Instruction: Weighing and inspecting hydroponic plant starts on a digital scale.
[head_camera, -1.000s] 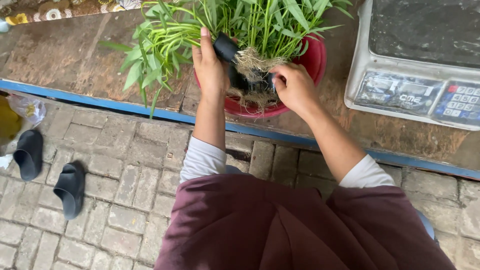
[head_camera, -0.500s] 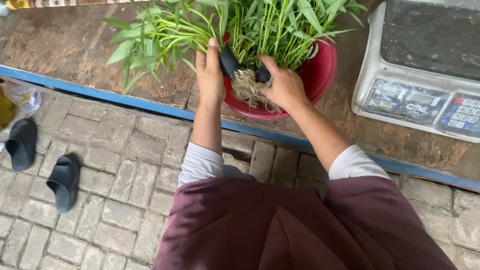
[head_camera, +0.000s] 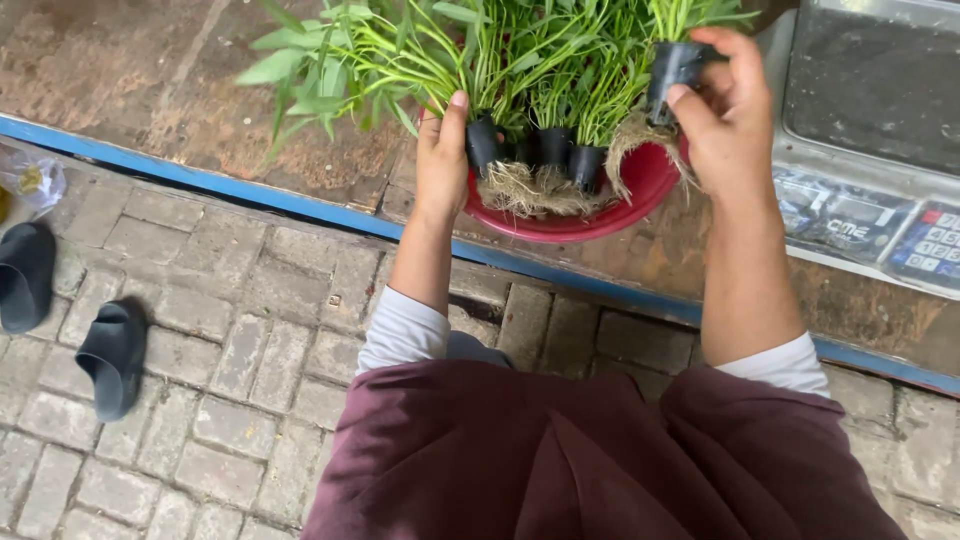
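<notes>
two hands are working at a red bowl (head_camera: 640, 195) on the brown surface (head_camera: 150, 90): the right hand (head_camera: 735, 110) is closing its fingers around a black net pot (head_camera: 672, 68) above the rim, while the left hand (head_camera: 442, 160) is gripping another pot (head_camera: 483, 145).

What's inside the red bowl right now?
The red bowl holds green leafy plants in small black cups, pale roots hanging below. The right hand holds one cup above it. The bowl's bottom is covered.
</notes>
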